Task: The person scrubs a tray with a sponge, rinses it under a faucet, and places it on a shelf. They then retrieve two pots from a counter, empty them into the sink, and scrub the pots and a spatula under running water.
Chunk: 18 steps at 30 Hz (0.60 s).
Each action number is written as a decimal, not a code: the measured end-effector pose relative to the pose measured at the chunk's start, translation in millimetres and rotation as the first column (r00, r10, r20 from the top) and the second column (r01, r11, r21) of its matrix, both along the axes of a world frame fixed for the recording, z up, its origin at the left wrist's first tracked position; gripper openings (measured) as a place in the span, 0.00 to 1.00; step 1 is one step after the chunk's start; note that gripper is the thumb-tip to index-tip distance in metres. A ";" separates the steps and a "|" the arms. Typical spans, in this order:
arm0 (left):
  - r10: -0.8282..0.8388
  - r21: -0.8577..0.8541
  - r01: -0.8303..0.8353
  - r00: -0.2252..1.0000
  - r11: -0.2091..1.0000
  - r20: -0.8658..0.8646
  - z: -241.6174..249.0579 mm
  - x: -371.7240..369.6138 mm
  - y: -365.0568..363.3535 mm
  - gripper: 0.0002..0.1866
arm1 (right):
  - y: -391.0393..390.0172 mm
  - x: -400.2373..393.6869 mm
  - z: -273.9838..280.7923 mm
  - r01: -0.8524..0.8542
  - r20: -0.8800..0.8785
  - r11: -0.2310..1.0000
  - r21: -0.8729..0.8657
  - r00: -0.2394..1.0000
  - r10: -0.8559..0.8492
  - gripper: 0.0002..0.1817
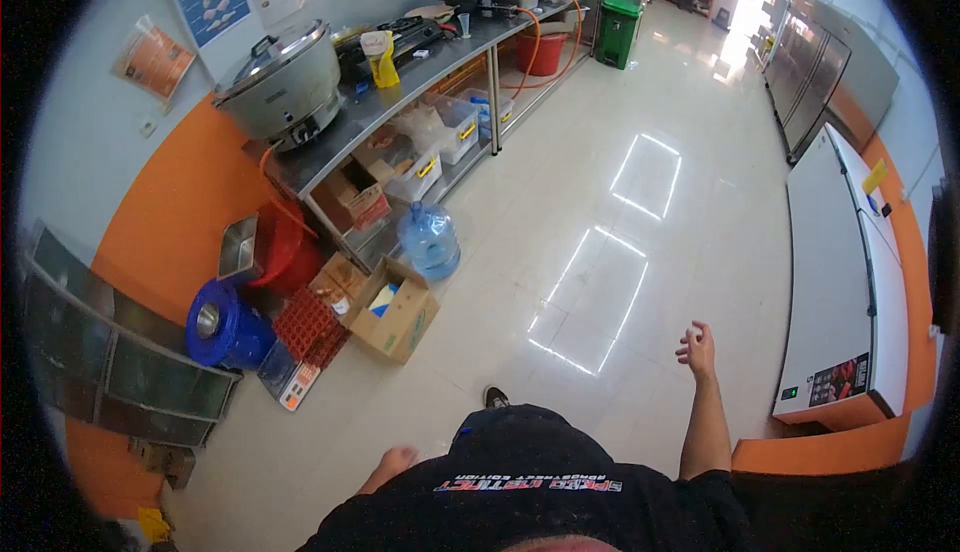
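My right hand (697, 347) hangs over the tiled floor on the right side, fingers loosely bent and apart, with nothing in it. Low on the left, beside my black shirt (540, 462), is my left hand (399, 459); its fingers are smeared and mostly hidden. Neither hand touches anything. Of the things on the floor, an open cardboard box (395, 320) is among those nearest my left hand, along with a digital scale (290, 377) and red egg trays (310, 327). A white chest freezer (830, 282) stands to the right of my right hand.
Along the left wall runs a steel table (440, 67) with a large rice cooker (285, 82) on it. A blue water jug (429, 242) and a blue bucket (228, 327) stand on the floor. Farther off are a green bin (617, 34) and a steel refrigerator (810, 62).
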State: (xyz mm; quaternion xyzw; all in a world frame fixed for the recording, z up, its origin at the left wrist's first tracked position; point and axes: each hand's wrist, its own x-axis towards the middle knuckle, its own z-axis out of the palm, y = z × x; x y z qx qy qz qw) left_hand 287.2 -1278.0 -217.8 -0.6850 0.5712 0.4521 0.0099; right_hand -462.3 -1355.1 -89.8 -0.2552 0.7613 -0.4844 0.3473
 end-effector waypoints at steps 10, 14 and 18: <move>-0.826 -0.880 -0.117 0.306 0.461 -0.473 422.2 -293.9 -429.7 0.10 | 153.0 32.5 -160.3 -0.009 0.115 0.624 0.781 0.985 -0.130 0.15; -0.781 -0.867 -0.125 -0.509 0.483 -0.362 496.3 -343.5 -498.0 0.10 | 96.1 52.4 -117.1 -0.015 -0.117 0.559 0.829 0.973 0.200 0.13; -0.757 -0.809 -0.151 -0.481 0.568 -0.442 519.9 -394.3 -579.3 0.08 | -34.0 -5.6 -112.6 -0.010 -0.471 0.687 0.726 0.720 0.509 0.11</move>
